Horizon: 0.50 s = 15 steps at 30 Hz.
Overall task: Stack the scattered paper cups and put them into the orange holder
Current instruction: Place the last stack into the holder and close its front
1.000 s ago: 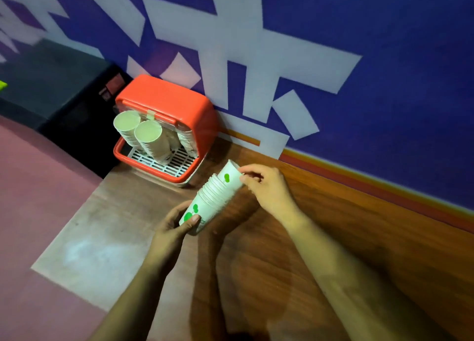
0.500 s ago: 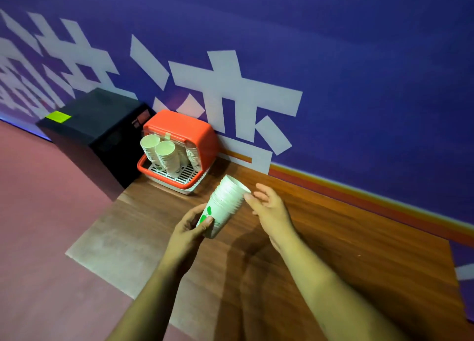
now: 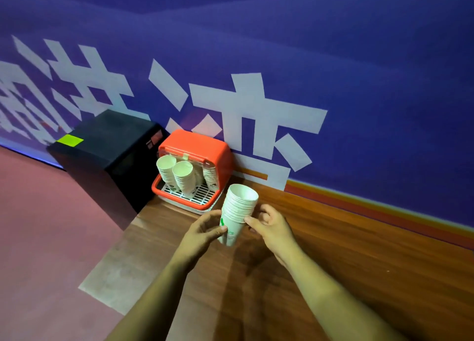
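Note:
A stack of white paper cups [image 3: 238, 208] with green print stands nearly upright, mouth up, above the wooden table [image 3: 346, 250]. My left hand [image 3: 202, 234] grips its lower part from the left. My right hand [image 3: 270, 225] holds it from the right, thumb on the cup wall and fingers curled behind. The orange holder [image 3: 202, 150] sits at the table's back left corner against the wall. Inside it, three stacks of cups [image 3: 183, 176] lean on a white grid tray.
A black cabinet [image 3: 107, 150] with a green label stands left of the holder, beside the table's left edge. A blue wall with large white characters runs along the back. Pink floor lies to the left.
The cup stack has tipped from slanted to nearly upright. My right hand moved from the stack's rim down to its side. The view pulled back from the holder.

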Available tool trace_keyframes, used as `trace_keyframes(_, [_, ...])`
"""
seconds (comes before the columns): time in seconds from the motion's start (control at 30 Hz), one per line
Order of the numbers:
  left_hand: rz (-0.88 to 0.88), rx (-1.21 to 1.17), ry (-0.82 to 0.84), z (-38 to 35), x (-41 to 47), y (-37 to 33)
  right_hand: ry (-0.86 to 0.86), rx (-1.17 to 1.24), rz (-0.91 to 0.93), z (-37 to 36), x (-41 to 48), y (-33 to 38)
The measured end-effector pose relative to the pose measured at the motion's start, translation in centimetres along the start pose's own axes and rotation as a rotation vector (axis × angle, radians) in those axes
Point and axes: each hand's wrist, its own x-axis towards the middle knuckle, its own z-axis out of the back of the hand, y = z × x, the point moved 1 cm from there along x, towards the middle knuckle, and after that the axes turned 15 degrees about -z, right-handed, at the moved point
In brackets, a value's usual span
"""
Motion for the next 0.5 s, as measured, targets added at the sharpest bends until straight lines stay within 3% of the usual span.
trace_keyframes(0.2, [-0.041,0.170,0.165,9.3,5.7,1.6,-0.048,-0.008,-0.042,-8.2,5.0,1.3])
trace_keyframes(0.5, [-0.014,0.124,0.238,16.4,11.4,5.1,-0.185,-0.061,-0.060,-15.0,11.6,2.1])
